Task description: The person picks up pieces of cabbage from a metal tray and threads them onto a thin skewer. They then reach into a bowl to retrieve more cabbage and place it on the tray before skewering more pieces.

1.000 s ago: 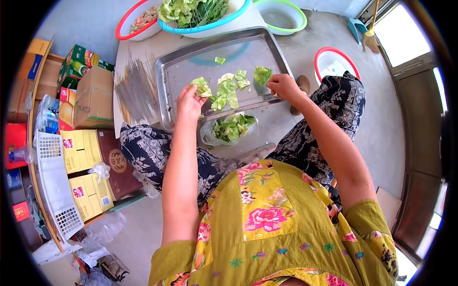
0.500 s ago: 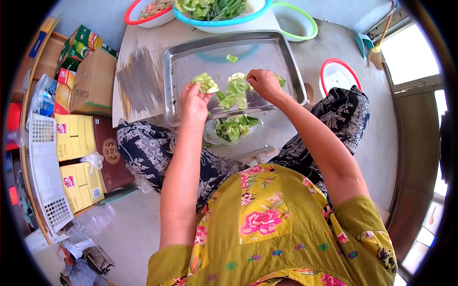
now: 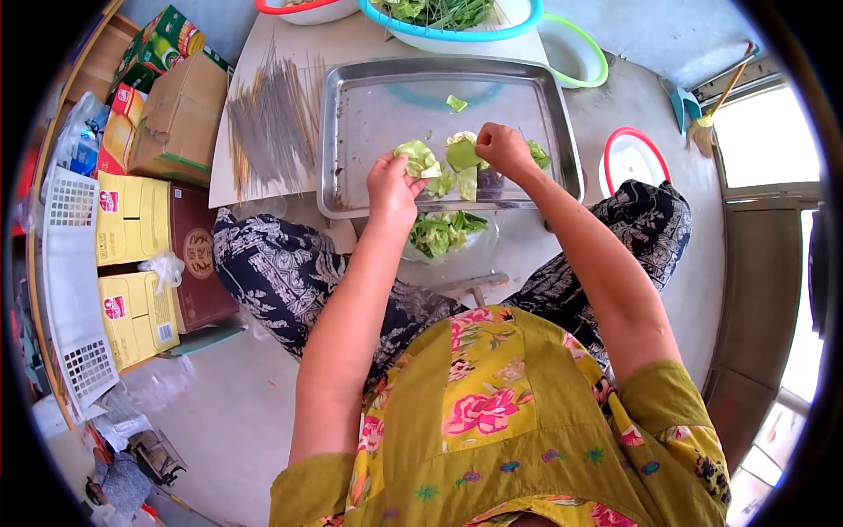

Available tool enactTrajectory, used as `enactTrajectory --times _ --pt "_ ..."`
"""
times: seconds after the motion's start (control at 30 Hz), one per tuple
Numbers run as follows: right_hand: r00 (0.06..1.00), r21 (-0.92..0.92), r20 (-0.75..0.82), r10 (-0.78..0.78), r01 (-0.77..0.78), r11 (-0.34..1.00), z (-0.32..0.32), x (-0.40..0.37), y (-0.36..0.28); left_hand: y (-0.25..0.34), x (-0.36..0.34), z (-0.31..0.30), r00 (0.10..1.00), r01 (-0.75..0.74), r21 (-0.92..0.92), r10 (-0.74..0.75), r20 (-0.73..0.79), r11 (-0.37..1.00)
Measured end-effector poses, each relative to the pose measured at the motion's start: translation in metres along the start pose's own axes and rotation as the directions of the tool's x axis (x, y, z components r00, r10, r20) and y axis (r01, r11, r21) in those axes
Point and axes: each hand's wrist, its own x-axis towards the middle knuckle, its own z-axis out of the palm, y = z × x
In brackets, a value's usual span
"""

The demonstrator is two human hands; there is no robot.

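Plainly, over the tray (image 3: 378,114), a leaf (image 3: 421,159) is pinched in the left hand (image 3: 392,185) and another leaf (image 3: 461,157) in the right hand (image 3: 507,151), fingers closed; at left, unreadable red labels (image 3: 108,201) are borne by yellow boxes (image 3: 136,230).

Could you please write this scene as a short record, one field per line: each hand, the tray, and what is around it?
left hand: holds a pale green leaf piece
right hand: fingers closed at the edge of another leaf piece
metal tray: beneath the hands; a small leaf scrap lies toward its far side
left of tray: thin sticks on the table
beyond tray: blue-rimmed basin with greens
near side: leafy pieces in a clear plastic bag
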Motion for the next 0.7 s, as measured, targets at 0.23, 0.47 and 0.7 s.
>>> enactTrajectory --times 0.23,0.47,0.7 --pt "0.972 0.411 -0.217 -0.087 0.172 0.895 -0.006 0.0 -0.029 0.001 -0.002 0.0 0.994 0.064 0.011 -0.065 0.084 0.998" --pt "0.773 0.133 -0.323 -0.546 0.608 0.783 -0.009 -0.045 -0.069 -0.003 0.0 0.0 0.972 0.168 -0.014 -0.163 0.171 0.986" --pt "0.595 -0.231 -0.249 -0.764 0.73 0.644 -0.005 -0.058 -0.061 0.0 -0.005 0.005 0.976 0.169 -0.055 -0.159 0.15 0.984"
